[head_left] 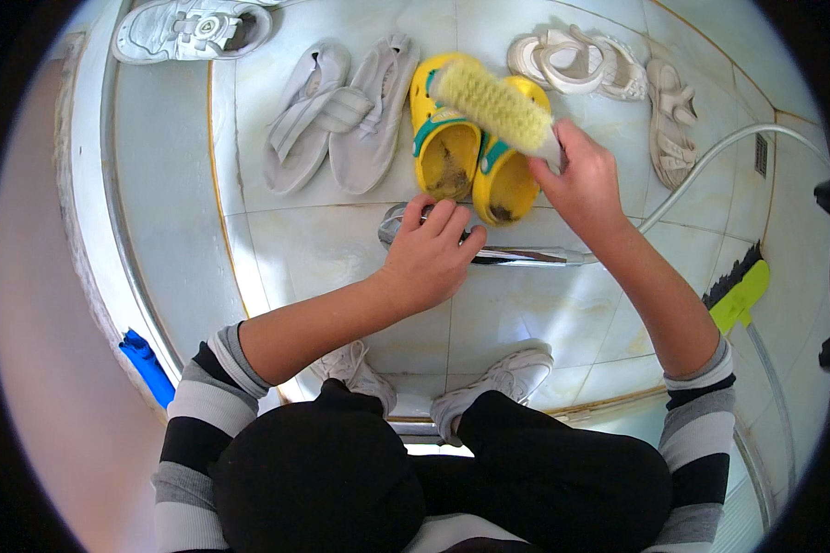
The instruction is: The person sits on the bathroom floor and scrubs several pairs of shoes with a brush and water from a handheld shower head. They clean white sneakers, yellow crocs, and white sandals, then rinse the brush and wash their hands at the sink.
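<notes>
My right hand [586, 180] is closed around the white handle of a scrub brush [496, 103], its pale yellow bristles facing up. The brush is over a pair of yellow clogs with green straps, partly covering both. Dark dirt shows inside the heels of the left clog [447, 161] and the right clog [507, 189]. Just below the clogs, my left hand [433, 249] has its fingers bent over the head of a chrome hand shower [535, 256]. The shower lies across the tiles, its handle toward the right.
Grey sandals [364, 138] stand left of the clogs, white sandals [576, 63] and a beige sandal [671, 124] to the right. A white shoe [194, 29] is at upper left. The shower hose [710, 164] curves rightward. A green broom [742, 295] leans at right; something blue [148, 369] is at left.
</notes>
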Tool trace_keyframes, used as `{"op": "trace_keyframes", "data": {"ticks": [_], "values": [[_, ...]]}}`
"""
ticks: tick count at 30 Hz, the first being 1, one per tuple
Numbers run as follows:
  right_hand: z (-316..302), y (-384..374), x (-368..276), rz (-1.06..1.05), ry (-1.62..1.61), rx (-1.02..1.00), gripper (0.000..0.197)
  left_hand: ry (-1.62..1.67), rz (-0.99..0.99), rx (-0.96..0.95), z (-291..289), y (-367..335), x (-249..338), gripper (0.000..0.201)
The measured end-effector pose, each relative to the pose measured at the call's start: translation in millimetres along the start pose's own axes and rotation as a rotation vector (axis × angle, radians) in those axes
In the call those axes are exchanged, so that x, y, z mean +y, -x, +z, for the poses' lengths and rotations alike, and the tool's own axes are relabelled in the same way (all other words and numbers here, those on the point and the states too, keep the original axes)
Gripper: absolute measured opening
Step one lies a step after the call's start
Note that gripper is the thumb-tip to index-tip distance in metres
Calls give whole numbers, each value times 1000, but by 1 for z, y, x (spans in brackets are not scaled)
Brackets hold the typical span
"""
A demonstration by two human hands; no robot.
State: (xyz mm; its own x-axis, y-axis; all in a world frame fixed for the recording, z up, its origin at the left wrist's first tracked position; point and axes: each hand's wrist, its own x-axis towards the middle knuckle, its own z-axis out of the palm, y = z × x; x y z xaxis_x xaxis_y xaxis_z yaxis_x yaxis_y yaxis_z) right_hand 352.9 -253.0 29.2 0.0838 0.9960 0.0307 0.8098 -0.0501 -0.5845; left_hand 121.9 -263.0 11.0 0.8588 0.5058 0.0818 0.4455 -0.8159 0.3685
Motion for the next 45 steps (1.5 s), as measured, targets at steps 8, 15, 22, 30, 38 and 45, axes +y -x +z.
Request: {"op": "trace_keyframes", "data": {"ticks": [8,15,22,30,38,45], "values": [[-29,32,-25,144,-211,-132,52,12,-23,-9,0,11,-18,38],[-27,78,-28,255,-197,-297,57,-22,22,56,7,11,-16,31],[-34,69,-14,36,115,-224,24,21,-23,42,-9,16,-18,36],[-26,61,-33,-86,296,-399,55,27,35,-26,-32,5,-42,20],[-21,62,-33,-126,408,-435,54,-3,-3,2,-42,-12,-70,31],[-24,39,-53,-194,425,-483,55,129,28,-114,-48,-15,-81,26]]}}
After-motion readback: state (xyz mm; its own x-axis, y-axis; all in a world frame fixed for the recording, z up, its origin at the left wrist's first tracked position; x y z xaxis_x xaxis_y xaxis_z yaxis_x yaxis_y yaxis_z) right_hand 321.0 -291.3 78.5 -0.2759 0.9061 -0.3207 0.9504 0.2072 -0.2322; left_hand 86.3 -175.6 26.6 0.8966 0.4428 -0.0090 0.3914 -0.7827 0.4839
